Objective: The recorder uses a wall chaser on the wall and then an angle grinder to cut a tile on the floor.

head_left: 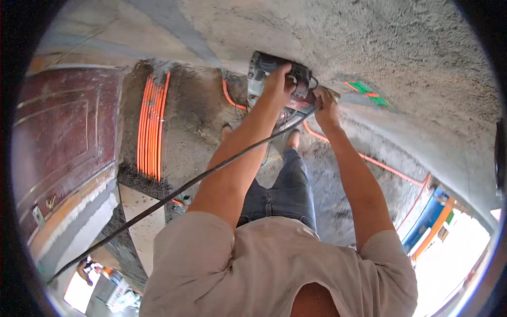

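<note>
A bulky wall chaser (303,103), with a grey and black housing and dark red parts, is held up against the rough concrete wall. My left hand (277,84) is closed around its upper left part, with the thumb lying over the top. On its right end, my right hand (327,108) is closed by a handle, partly hidden. A thick black hose (211,171) leads from the tool near my right hand, across my left forearm and down to the lower left. The tool's cutting side faces the wall and is hidden.
Several orange conduits (150,127) run side by side along the floor at left, near a dark red door (68,121). Another orange conduit (388,168) follows the wall base at right. A green and orange patch (369,94) sits in the wall. A pale board (140,222) lies at lower left.
</note>
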Available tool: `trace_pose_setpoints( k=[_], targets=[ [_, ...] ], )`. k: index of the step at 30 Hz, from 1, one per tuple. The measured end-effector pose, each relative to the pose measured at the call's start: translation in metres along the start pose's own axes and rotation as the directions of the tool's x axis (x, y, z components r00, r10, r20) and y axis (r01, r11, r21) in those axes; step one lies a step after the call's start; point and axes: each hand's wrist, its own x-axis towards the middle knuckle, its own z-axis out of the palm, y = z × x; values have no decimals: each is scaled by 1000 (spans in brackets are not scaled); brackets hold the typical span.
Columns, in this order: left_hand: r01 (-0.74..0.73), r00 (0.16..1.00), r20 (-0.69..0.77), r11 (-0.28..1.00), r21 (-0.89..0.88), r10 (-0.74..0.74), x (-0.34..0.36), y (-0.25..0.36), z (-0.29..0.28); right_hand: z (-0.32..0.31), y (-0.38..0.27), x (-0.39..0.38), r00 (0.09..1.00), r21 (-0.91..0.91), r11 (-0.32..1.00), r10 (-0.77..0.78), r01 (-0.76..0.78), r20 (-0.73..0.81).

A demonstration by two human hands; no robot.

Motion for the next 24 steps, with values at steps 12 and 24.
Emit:
trace_pose_setpoints(
  k=[12,24],
  targets=[
    [319,553,-212,439,-840,-806,-42,63,-79,-11,-68,-49,974,41,987,144,-153,177],
    [470,485,-268,507,-723,-832,-252,129,-168,2,-90,-208,866,254,921,146,-296,478]
  ],
)
